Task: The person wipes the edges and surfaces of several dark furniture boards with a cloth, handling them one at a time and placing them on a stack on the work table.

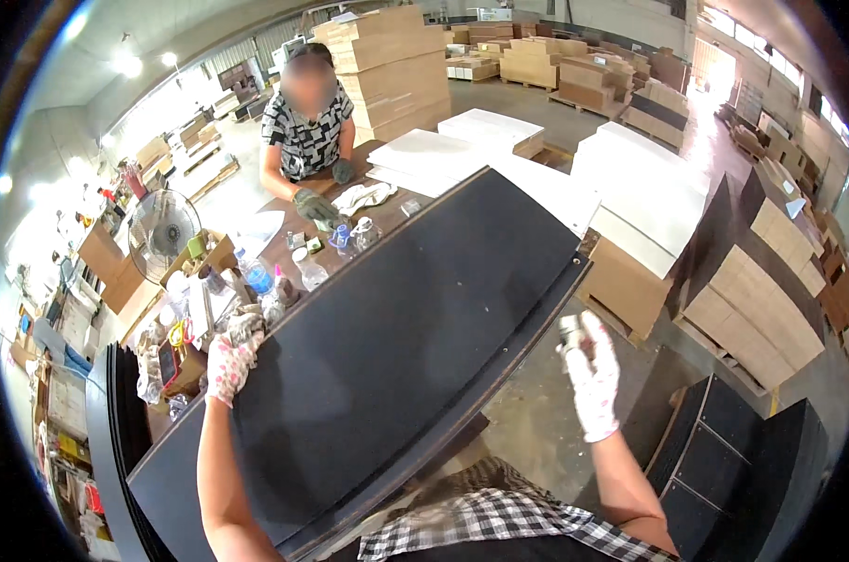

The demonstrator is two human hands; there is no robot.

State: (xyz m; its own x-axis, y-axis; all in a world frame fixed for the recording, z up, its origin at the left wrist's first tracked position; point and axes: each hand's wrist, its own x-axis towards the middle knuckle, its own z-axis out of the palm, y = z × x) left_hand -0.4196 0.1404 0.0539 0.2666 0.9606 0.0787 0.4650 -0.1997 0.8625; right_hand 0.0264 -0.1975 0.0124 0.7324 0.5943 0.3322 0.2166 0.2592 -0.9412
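Note:
A long black panel (377, 328) lies slantwise before me, on top of another dark board. My left hand (229, 369), in a white glove with pink dots, is closed on its far left edge, beside a crumpled greyish rag (246, 321). Off the panel's right edge, my right hand (593, 379) is in the air in a similar glove. Its fingers are bent round a small pale object (570, 331), too small to name. Small holes and pale specks show on the panel near its right edge.
Across the table stands a person (307, 131) in dark gloves, near plastic bottles (340, 236) and a white cloth (363, 197). White panels (644, 187) are stacked at the far right. A fan (164, 234) stands left; black boards (715, 450) sit low right.

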